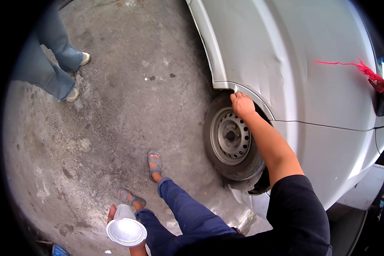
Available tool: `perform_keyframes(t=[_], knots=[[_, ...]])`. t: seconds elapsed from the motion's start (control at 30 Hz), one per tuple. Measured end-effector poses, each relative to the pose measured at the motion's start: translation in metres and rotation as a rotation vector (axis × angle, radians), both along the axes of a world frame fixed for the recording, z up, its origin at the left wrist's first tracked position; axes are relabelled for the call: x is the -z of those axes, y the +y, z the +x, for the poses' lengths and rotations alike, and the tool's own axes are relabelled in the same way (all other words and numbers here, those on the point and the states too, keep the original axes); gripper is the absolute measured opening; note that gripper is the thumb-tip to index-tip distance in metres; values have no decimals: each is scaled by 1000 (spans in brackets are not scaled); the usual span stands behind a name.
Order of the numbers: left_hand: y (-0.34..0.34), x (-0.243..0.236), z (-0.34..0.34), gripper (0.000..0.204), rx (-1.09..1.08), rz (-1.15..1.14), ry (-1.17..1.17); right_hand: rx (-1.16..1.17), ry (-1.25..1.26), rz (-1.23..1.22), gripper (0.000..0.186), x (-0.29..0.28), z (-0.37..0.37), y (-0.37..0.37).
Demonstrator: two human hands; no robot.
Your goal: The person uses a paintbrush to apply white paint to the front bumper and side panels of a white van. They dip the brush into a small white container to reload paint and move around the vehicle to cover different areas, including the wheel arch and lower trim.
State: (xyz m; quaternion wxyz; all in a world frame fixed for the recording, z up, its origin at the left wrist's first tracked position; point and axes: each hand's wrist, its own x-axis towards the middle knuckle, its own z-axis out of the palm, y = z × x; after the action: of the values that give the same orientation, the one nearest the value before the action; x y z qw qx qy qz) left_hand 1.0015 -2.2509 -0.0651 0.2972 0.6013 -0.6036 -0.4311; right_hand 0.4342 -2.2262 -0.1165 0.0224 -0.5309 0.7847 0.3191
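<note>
My left hand (112, 213), low in the view, is wrapped round a white plastic cup (126, 232) with a wide rim. The cup is tilted, and what it contains, if anything, does not show clearly. My right arm reaches out to the silver car body (264, 64). There my right hand (243, 106) is closed in a pinch at the wheel arch edge (226, 85), just above the wheel (231, 135). A small whitish piece (235, 88) shows at my fingertips against the arch; its kind is too small to tell.
Red stringy material (373, 79) hangs at the car's far right edge. Another person (57, 55) in blue trousers stands at the upper left on the stained concrete floor (115, 115). My sandalled feet (155, 164) are beside the wheel. A loose-looking panel (243, 198) hangs below the tyre.
</note>
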Motion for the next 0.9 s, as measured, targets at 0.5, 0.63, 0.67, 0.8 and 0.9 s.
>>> perform_keyframes(t=[0.5, 0.63, 0.67, 0.8, 0.9], knots=[[10, -37, -4, 71, -30, -10, 133, 176, -215, 17, 18, -18, 83, 81], [4, -89, -15, 69, -22, 73, 252, 223, -240, -180, 14, -25, 126, 132], [4, -102, -15, 70, -52, 123, 321, 239, -244, -226, 14, -32, 137, 140], [12, -123, 12, 77, -135, 220, 595, 347, -246, -320, 16, -72, 184, 170], [12, -112, 51, 76, 234, -173, 343, 463, -210, -395, 16, -97, 221, 201]])
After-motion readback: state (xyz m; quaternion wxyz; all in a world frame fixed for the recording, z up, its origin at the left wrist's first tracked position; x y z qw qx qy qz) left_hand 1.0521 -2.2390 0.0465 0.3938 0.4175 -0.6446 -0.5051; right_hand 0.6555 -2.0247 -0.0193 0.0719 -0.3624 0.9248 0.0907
